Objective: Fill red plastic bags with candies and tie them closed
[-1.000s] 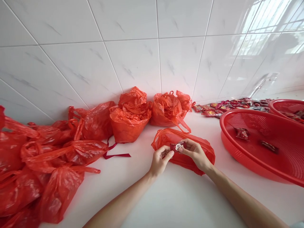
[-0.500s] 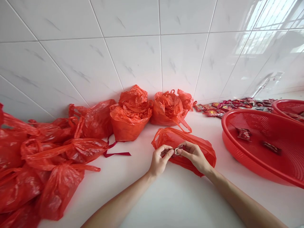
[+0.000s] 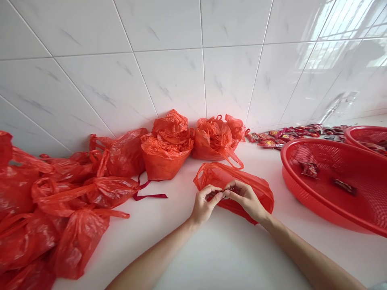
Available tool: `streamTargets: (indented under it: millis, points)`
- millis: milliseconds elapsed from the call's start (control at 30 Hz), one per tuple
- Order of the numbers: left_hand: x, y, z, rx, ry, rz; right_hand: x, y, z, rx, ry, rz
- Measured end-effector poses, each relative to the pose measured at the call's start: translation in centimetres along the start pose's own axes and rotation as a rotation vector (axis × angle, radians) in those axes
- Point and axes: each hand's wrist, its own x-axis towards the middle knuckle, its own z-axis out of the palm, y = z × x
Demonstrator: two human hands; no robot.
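Along the left edge lies a heap of red plastic bags (image 3: pixel 54 209), thin, glossy and crumpled, several knotted at the top. A dark red ribbon (image 3: pixel 148 193) trails flat on the white countertop (image 3: pixel 211 257) just beside them. Against the glossy white marbled wall tiles (image 3: pixel 169 76) stand two fuller, puffed-up bags: one orange-red bag (image 3: pixel 165 151) with folded film bunched in its mouth, and next to it a second crinkled bag (image 3: pixel 216 139) with loose handles.

In front of these, a flat, translucent red bag (image 3: pixel 242 187) rests on the counter. Over its near edge the left hand (image 3: pixel 203 205) and right hand (image 3: pixel 246 197) meet, thumbs and forefingers of both pinching a small dark red sweet wrapper (image 3: pixel 226 192) between them; the other fingers curl loosely. The wrapper carries pale lettering, too small and too covered to read with any certainty.

Further right, small shiny red sweet packets (image 3: pixel 290 135) are scattered by the wall. A round red plastic mesh basket (image 3: pixel 332 201) holds two dark packets, and a second red basket (image 3: pixel 365 135) shows behind it.
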Motion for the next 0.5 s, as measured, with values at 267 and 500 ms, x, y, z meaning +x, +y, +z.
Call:
streamTargets:
  millis: [267, 500]
  points:
    - [-0.04, 0.25, 0.14, -0.107, 0.02, -0.055, -0.25, 0.06, 0.4, 0.033, -0.003, -0.019]
    - [-0.25, 0.79, 0.61, -0.218, 0.042, -0.128, -0.46, 0.54, 0.84, 0.0, 0.058, -0.082]
